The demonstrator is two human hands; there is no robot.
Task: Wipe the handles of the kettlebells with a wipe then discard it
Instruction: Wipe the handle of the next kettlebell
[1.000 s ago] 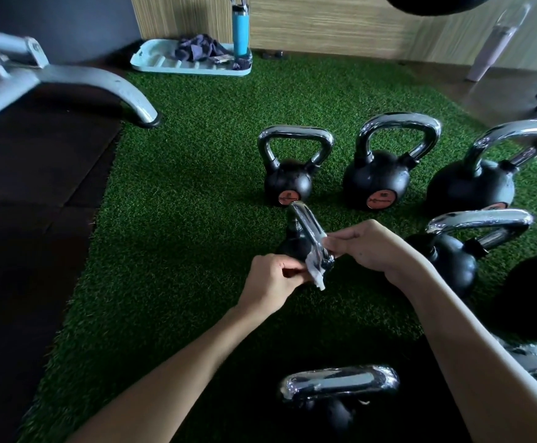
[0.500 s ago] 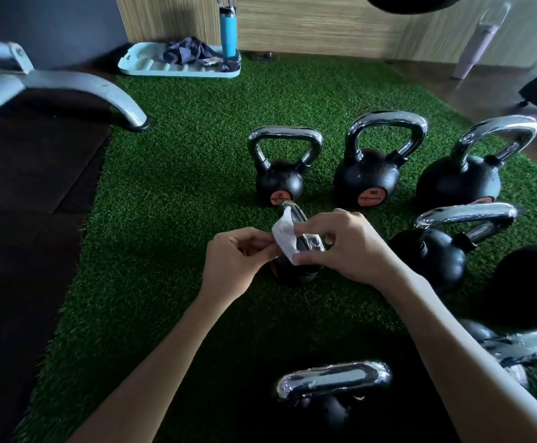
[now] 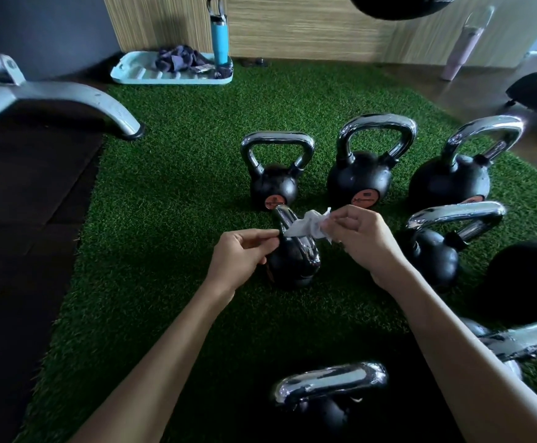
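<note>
A small black kettlebell (image 3: 292, 263) with a chrome handle stands on the green turf between my hands. A white wipe (image 3: 305, 227) is stretched across the top of its handle. My left hand (image 3: 241, 257) pinches the wipe's left end beside the handle. My right hand (image 3: 363, 238) holds the bunched right end. Three more kettlebells stand in a row behind: a small one (image 3: 275, 183), a middle one (image 3: 361, 182) and a larger one (image 3: 451, 183). Another kettlebell (image 3: 436, 257) sits to the right, and one (image 3: 327, 407) lies close to me at the bottom.
A grey machine leg (image 3: 78, 103) curves onto the turf's left edge, with dark floor mats beyond. At the back wall a pale tray (image 3: 132, 75) holds cloths and a blue bottle (image 3: 219, 36). A pink bottle (image 3: 459, 49) stands far right. Chrome handles crowd the lower right.
My hands have drawn apart, pulling the wipe out across the handle; a second ago it hung bunched along the handle's near side. The view shifted slightly.
</note>
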